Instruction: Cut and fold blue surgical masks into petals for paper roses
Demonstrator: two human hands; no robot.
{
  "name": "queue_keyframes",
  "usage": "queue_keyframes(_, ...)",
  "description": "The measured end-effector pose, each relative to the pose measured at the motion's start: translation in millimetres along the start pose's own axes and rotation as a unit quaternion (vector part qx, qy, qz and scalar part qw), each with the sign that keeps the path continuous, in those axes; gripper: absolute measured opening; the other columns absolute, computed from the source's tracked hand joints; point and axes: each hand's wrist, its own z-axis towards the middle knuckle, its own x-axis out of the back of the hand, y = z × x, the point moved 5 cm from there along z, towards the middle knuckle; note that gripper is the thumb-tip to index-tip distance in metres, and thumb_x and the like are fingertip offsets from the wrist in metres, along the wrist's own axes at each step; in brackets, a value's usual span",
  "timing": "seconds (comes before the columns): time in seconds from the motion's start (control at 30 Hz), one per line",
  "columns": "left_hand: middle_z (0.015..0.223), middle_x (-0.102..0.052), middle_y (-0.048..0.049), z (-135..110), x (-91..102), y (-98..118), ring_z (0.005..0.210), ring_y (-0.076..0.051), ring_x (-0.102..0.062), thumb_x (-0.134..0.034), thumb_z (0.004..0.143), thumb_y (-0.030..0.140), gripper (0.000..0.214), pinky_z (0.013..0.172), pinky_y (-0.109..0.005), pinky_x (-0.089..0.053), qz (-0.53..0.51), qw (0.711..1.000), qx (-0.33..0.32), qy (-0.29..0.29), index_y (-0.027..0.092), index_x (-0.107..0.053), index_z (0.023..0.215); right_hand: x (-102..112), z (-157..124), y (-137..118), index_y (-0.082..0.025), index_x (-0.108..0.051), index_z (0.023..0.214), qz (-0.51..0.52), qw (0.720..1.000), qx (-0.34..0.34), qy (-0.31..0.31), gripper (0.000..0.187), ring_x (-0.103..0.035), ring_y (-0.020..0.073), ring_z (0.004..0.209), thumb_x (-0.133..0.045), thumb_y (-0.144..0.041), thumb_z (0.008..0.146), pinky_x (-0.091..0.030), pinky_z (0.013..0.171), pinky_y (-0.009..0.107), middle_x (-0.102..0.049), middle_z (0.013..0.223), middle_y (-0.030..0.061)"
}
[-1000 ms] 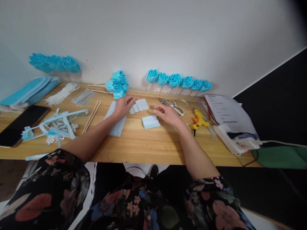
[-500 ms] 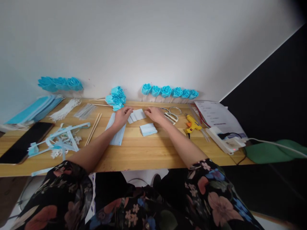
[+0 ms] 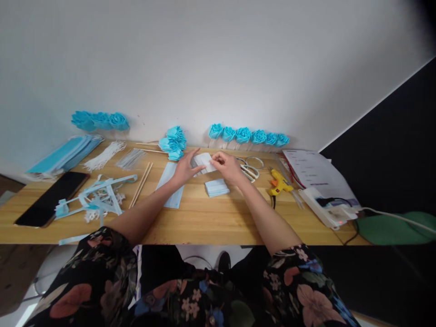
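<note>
A white, pleated piece of face mask fabric (image 3: 203, 160) is between my two hands at the middle of the table. My right hand (image 3: 227, 165) is closed, pinching the piece at its right edge. At its left edge is my left hand (image 3: 186, 168), thumb and forefinger spread apart along the lower and upper sides. Just below lies a small stack of cut mask pieces (image 3: 217, 187). A flat light blue mask (image 3: 173, 197) rests partly beneath my left wrist. Scissors (image 3: 251, 171) lie beside my right hand.
Blue fabric roses (image 3: 243, 135) lean along the wall, with a rose bunch (image 3: 174, 141) behind my left hand. Wooden sticks (image 3: 140, 186), mask scraps (image 3: 98, 197), a phone (image 3: 51, 200) and masks (image 3: 64, 154) lie left. A yellow glue gun (image 3: 279, 182) and power strip (image 3: 318, 206) are right.
My hands have come closer together around the white piece. My left hand has opened wider, and my right fingers now pinch the piece's edge. The view has shifted slightly left.
</note>
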Motion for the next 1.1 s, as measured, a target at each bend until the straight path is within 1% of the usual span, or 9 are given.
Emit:
queue_keyframes(0.1, 0.102, -0.076, -0.0094, -6, -6.6, 4, 0.097, -0.028, -0.068, -0.080, 0.067, 0.050, 0.048, 0.086, -0.037, -0.051, -0.080, 0.993, 0.075, -0.044, 0.016, -0.074, 0.100, 13, -8, 1, -0.019, -0.066, 0.097, 0.094, 0.994, -0.028, 0.037, 0.030, -0.059, 0.0139, 0.071, -0.064, -0.044, 0.081, -0.046, 0.068, 0.026, -0.067, 0.081, -0.0003)
queue_keyframes(0.17, 0.083, -0.074, -0.0055, -10, -10.5, 5, 0.077, -0.022, -0.065, -0.081, 0.064, 0.054, 0.044, 0.071, -0.031, -0.049, -0.123, 0.983, 0.125, -0.061, 0.016, -0.074, 0.085, 24, -13, 7, -0.018, -0.068, 0.108, 0.119, 0.989, -0.044, 0.082, 0.039, -0.061, 0.0148, 0.075, -0.063, -0.046, 0.081, -0.048, 0.071, 0.027, -0.069, 0.085, 0.0008)
queue_keyframes(0.23, 0.075, -0.071, -0.0032, -13, -12.9, 6, 0.068, -0.018, -0.060, -0.083, 0.060, 0.056, 0.044, 0.064, -0.029, -0.045, -0.149, 0.975, 0.150, -0.065, 0.016, -0.072, 0.076, 33, -16, 17, -0.018, -0.069, 0.114, 0.125, 0.983, -0.057, 0.120, 0.046, -0.063, 0.0156, 0.079, -0.064, -0.047, 0.079, -0.050, 0.075, 0.029, -0.071, 0.090, 0.0021)
queue_keyframes(0.47, 0.071, -0.069, -0.0024, -11, -9.5, 6, 0.067, -0.016, -0.058, -0.085, 0.055, 0.058, 0.047, 0.066, -0.029, -0.044, -0.190, 0.967, 0.165, -0.044, 0.016, -0.070, 0.072, 40, -18, 41, -0.020, -0.072, 0.111, 0.147, 0.976, -0.082, 0.139, 0.048, -0.068, 0.0181, 0.092, -0.068, -0.051, 0.074, -0.053, 0.087, 0.032, -0.075, 0.102, 0.0052)
queue_keyframes(0.63, 0.055, -0.058, 0.0015, -12, -3.8, 8, 0.054, -0.012, -0.048, -0.075, 0.071, 0.054, 0.037, 0.059, -0.027, -0.039, -0.160, 0.975, 0.149, -0.037, 0.017, -0.069, 0.069, 42, -19, 34, -0.019, -0.072, 0.093, 0.126, 0.974, -0.088, 0.165, 0.036, -0.066, 0.0175, 0.081, -0.069, -0.049, 0.073, -0.053, 0.081, 0.032, -0.074, 0.087, 0.0030)
queue_keyframes(0.73, 0.067, -0.069, -0.0040, -14, -5.2, 10, 0.063, -0.014, -0.060, -0.073, 0.074, 0.052, 0.036, 0.068, -0.028, -0.047, -0.191, 0.969, 0.146, -0.049, 0.017, -0.069, 0.070, 43, -24, 24, -0.020, -0.070, 0.089, 0.106, 0.977, -0.076, 0.169, 0.031, -0.066, 0.0179, 0.080, -0.068, -0.047, 0.075, -0.053, 0.080, 0.033, -0.073, 0.085, 0.0024)
queue_keyframes(0.83, 0.093, -0.077, -0.0115, -15, -6.3, 10, 0.086, -0.021, -0.071, -0.072, 0.074, 0.056, 0.045, 0.079, -0.032, -0.052, -0.275, 0.942, 0.186, -0.047, 0.015, -0.072, 0.092, 41, -29, 7, -0.022, -0.067, 0.090, 0.085, 0.986, -0.023, 0.139, 0.024, -0.069, 0.0205, 0.095, -0.064, -0.044, 0.082, -0.052, 0.091, 0.036, -0.075, 0.097, 0.0043)
queue_keyframes(0.97, 0.091, -0.076, -0.0102, -14, -5.3, 8, 0.085, -0.021, -0.072, -0.070, 0.074, 0.065, 0.055, 0.082, -0.035, -0.054, -0.344, 0.910, 0.228, -0.032, 0.014, -0.071, 0.097, 27, -37, -23, -0.024, -0.065, 0.093, 0.058, 0.992, 0.100, 0.042, 0.012, -0.066, 0.0220, 0.118, -0.058, -0.034, 0.091, -0.047, 0.106, 0.041, -0.075, 0.113, 0.0060)
queue_keyframes(1.1, 0.085, -0.073, -0.0046, -10, -4.5, -2, 0.076, -0.016, -0.067, -0.086, 0.061, 0.043, 0.047, 0.077, -0.031, -0.053, -0.346, 0.909, 0.233, -0.003, 0.014, -0.069, 0.093, 10, -39, -31, -0.026, -0.068, 0.095, -0.059, 0.986, 0.156, -0.032, 0.014, -0.070, 0.0212, 0.107, -0.055, -0.030, 0.093, -0.044, 0.111, 0.046, -0.078, 0.104, 0.0031)
